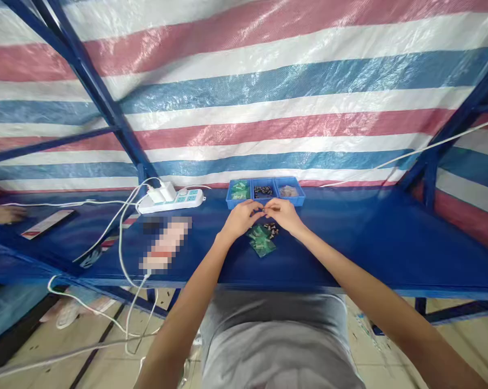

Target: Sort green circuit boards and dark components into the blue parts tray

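Observation:
My left hand (pixel 242 217) and my right hand (pixel 283 214) meet fingertip to fingertip over the blue table (pixel 369 237). Both are closed in a pinch around something tiny and dark, too small to name. Just below them lies a pile of green plastic packets (pixel 262 243) with small light strips visible inside. Beside the packets, under my right hand, is a heap of small dark and brassy pieces (pixel 272 230). Directly behind my hands stands a blue three-compartment tray (pixel 302 201). It holds green packets (pixel 240 190) on the left, dark pieces (pixel 263 192) in the middle and clear pieces (pixel 288 192) on the right.
To the left, a white power strip (pixel 182 201) carries plugged-in chargers and trailing white cables (pixel 122 237). A blurred-out phone-like object (pixel 166 246) lies nearer. Another person's hand (pixel 4 214) and a phone (pixel 48 224) are at far left. Blue metal posts (pixel 101 97) stand before striped sheeting (pixel 268 81).

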`<state>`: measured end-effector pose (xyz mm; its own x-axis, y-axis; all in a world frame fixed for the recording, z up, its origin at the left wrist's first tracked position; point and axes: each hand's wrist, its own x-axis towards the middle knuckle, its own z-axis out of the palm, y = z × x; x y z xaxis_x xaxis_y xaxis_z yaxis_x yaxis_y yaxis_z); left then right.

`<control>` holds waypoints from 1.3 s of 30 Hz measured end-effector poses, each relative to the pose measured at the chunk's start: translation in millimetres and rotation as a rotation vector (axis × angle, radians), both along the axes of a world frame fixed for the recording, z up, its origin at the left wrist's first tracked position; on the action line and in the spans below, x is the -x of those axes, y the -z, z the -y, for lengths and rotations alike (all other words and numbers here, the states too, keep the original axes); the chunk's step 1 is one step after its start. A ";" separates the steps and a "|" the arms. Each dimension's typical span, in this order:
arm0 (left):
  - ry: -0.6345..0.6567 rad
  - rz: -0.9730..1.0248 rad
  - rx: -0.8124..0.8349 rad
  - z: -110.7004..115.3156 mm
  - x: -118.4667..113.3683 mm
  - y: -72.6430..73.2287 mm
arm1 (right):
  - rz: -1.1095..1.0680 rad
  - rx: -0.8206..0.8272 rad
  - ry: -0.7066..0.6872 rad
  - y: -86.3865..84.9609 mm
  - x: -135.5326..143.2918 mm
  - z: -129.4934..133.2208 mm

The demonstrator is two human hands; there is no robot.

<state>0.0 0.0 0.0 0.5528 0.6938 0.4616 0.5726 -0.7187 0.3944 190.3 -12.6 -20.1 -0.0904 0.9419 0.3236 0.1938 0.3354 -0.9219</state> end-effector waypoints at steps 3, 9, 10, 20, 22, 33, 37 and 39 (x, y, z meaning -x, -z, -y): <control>-0.011 -0.013 -0.005 3.1 0.6 -0.3 | 0.037 -0.049 -0.003 -1.4 0.4 1.8; -0.025 0.067 -0.002 3.1 -0.5 -1.2 | -0.029 -0.027 -0.079 -8.0 -0.5 4.9; -0.022 0.084 0.001 2.8 -1.0 -1.5 | -0.031 -0.018 -0.095 -9.1 -0.8 5.3; 0.045 0.253 0.321 0.3 -1.1 -5.2 | 0.202 -0.268 -0.006 -13.8 2.9 12.7; 0.067 0.321 0.440 -1.0 0.7 -5.4 | 0.217 -0.288 -0.009 -14.7 3.3 13.9; 0.027 0.485 0.735 3.7 2.9 -13.0 | 0.345 -0.414 -0.040 -8.2 2.5 13.1; 0.041 0.502 0.768 2.4 4.1 -12.3 | 0.344 -0.422 -0.064 -10.8 3.5 16.3; 0.044 0.495 0.788 1.7 5.7 -11.8 | 0.325 -0.418 -0.067 -12.1 4.1 16.9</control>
<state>-5.7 -1.7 11.8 0.4521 0.8902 0.0564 0.1878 -0.1568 0.9696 186.1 -29.4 -8.0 -0.3037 0.7271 0.6157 0.4127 0.6828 -0.6028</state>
